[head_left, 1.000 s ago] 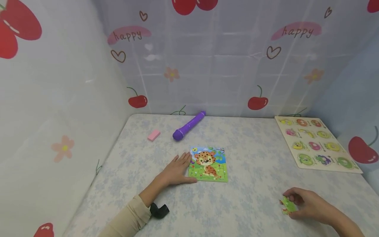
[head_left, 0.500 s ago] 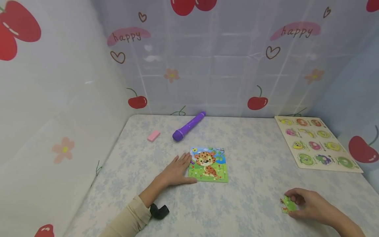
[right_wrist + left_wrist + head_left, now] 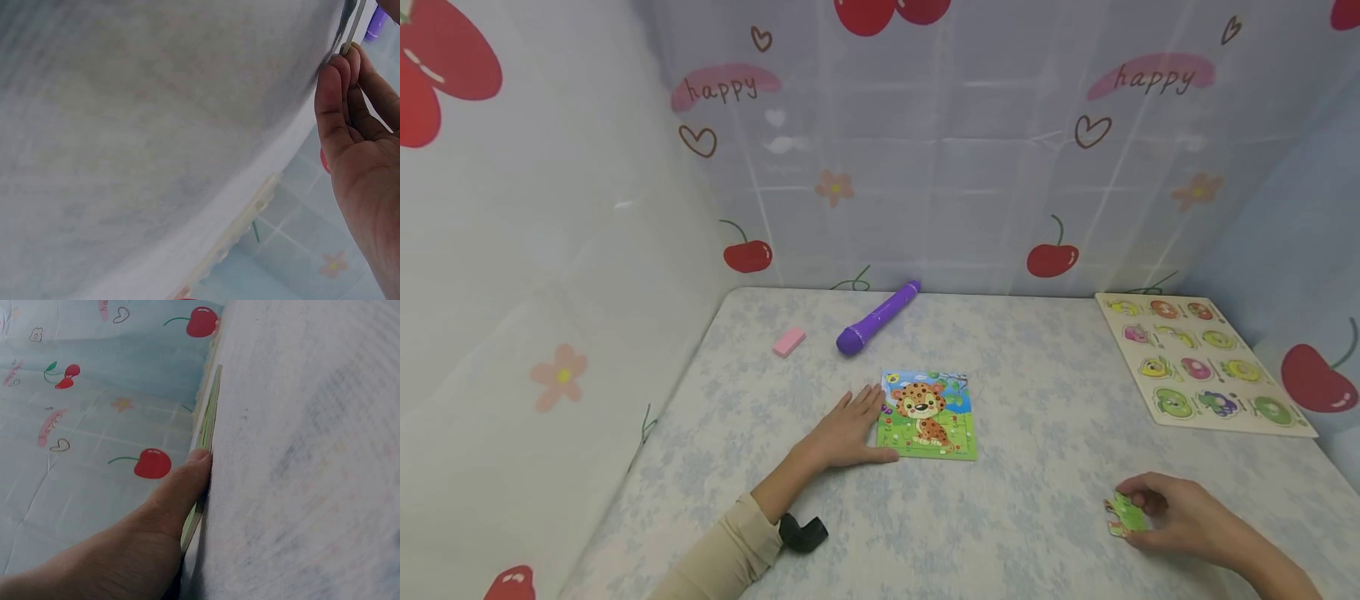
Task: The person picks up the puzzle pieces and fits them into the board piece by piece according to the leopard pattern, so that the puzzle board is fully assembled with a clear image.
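Note:
A square jigsaw puzzle with a spotted leopard cub on green and blue lies mid-table in the head view. My left hand rests at its left side, fingers straight and touching the edge, thumb along the near left corner. In the left wrist view the thumb lies against the thin side of the puzzle. At the table's right front, my right hand pinches a green jigsaw piece with a notched left edge between thumb and fingers. The right wrist view shows only a thin edge of that piece at the fingertips.
A purple toy microphone and a pink eraser-like block lie behind the puzzle. A wooden board with fruit pictures lies at the back right. Something black sits by the left wrist. Printed curtains stand at the back and sides.
My right hand, with the jigsaw piece, has shifted very slightly to the left. The left hand and the puzzle have stayed where they were.

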Demonstrator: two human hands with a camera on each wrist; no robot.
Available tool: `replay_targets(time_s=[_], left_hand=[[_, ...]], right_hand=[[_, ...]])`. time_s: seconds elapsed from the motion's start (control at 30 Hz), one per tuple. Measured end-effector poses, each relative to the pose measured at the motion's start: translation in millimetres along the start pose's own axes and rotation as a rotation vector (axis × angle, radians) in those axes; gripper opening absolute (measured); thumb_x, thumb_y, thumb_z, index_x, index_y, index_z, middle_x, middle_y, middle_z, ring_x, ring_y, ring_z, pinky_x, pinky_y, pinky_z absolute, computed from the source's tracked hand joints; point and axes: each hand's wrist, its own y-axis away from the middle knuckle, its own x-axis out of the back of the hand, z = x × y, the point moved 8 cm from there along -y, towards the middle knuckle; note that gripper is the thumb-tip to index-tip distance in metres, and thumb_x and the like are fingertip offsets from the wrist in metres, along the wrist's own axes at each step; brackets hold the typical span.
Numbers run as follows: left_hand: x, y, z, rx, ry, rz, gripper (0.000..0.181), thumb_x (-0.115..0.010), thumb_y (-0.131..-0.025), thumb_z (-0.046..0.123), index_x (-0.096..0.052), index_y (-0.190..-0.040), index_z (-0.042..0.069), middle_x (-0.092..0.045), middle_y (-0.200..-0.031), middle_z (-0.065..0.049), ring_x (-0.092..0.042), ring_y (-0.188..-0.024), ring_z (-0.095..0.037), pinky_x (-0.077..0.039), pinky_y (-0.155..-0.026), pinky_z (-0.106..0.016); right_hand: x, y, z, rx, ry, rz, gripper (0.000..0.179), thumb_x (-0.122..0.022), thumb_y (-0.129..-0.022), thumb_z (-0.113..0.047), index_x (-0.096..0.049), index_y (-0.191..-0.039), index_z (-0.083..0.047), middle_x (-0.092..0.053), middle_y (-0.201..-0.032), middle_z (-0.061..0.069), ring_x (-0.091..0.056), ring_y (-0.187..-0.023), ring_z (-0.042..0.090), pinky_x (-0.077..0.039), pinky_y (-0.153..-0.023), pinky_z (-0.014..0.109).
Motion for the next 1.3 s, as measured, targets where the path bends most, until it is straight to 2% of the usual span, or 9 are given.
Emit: replay_targets(time_s=[0.1,0.27,0.33,0.5,0.73,0.97,1.23,1.3], left_hand=[[-0.8,0.1,-0.5,0.007,0.0,-0.006,0.108,-0.05,-0.084,0.075,-0.012,-0.156,0.006,-0.008,-0.165,-0.011,-0.007,-0.153,-0.026,-0.012,-0.125,-0.048],[-0.5,0.5,-0.2,0.015,0.006,-0.01,0.108,-0.049,-0.084,0.076,-0.012,-0.157,0.006,-0.007,-0.165,-0.01,-0.007,-0.153,-0.025,-0.011,-0.125,-0.048],[-0.2,0.5,0.0,0.014,0.005,-0.008,0.108,-0.049,-0.084,0.076,-0.012,-0.157,0.006,-0.008,-0.165,-0.01,-0.007,-0.153,-0.026,-0.011,-0.125,-0.048],[0.1,0.6,0.1,0.013,0.003,-0.01,0.108,-0.05,-0.084,0.076,-0.012,-0.156,0.006,-0.008,-0.165,-0.01,-0.007,-0.153,-0.026,-0.011,-0.125,-0.048],[-2.1,-0.2,-1.8,0.015,0.003,-0.016,0.108,-0.049,-0.084,0.077,-0.011,-0.157,0.007,-0.006,-0.165,-0.009,-0.006,-0.153,-0.025,-0.01,-0.125,-0.047],[-2.8,-0.3,-0.6,0.012,0.008,-0.008,0.108,-0.05,-0.084,0.076,-0.012,-0.157,0.006,-0.007,-0.165,-0.01,-0.007,-0.153,-0.025,-0.01,-0.125,-0.047],[-5.2,-1.2,-2.7,0.016,0.01,-0.009,0.108,-0.049,-0.084,0.077,-0.01,-0.157,0.007,-0.005,-0.165,-0.009,-0.005,-0.153,-0.024,-0.009,-0.125,-0.046],[-4.5,-1.2,-2.8,0.015,0.009,-0.008,0.108,-0.049,-0.084,0.077,-0.011,-0.157,0.007,-0.006,-0.165,-0.009,-0.006,-0.153,-0.024,-0.009,-0.125,-0.046]], right_hand=[[1.4,-1.2,-7.0,0.038,0.008,0.005,0.059,-0.088,-0.066,-0.036,-0.067,-0.111,-0.004,-0.06,-0.088,-0.003,-0.044,-0.073,-0.007,-0.047,-0.064,0.018],[7.2,-4.2,-25.3,0.172,0.04,0.039,0.055,-0.087,-0.068,-0.036,-0.067,-0.11,-0.005,-0.061,-0.088,-0.006,-0.045,-0.074,-0.009,-0.048,-0.062,0.019],[9.1,-6.0,-32.4,0.201,0.048,0.058,0.054,-0.087,-0.068,-0.036,-0.068,-0.109,-0.006,-0.06,-0.086,-0.007,-0.046,-0.074,-0.008,-0.047,-0.062,0.02],[11.0,-12.5,-49.1,0.206,0.045,0.067,0.056,-0.086,-0.069,-0.039,-0.067,-0.11,-0.007,-0.058,-0.086,-0.008,-0.046,-0.074,-0.006,-0.048,-0.063,0.021],[15.7,-28.3,-77.9,0.208,0.06,0.079,0.054,-0.087,-0.068,-0.036,-0.067,-0.112,-0.009,-0.059,-0.089,-0.008,-0.049,-0.077,0.0,-0.048,-0.064,0.023],[19.6,-43.9,-113.7,0.287,0.081,0.147,0.049,-0.086,-0.071,-0.03,-0.068,-0.111,-0.008,-0.059,-0.089,-0.009,-0.051,-0.079,0.005,-0.047,-0.065,0.023],[18.1,-64.9,-141.0,0.28,0.076,0.169,0.048,-0.086,-0.071,-0.027,-0.069,-0.112,-0.009,-0.061,-0.092,-0.007,-0.053,-0.082,0.009,-0.049,-0.068,0.022],[16.0,-70.5,-148.7,0.301,0.065,0.163,0.047,-0.086,-0.071,-0.026,-0.069,-0.111,-0.008,-0.061,-0.092,-0.007,-0.053,-0.082,0.01,-0.048,-0.067,0.023]])
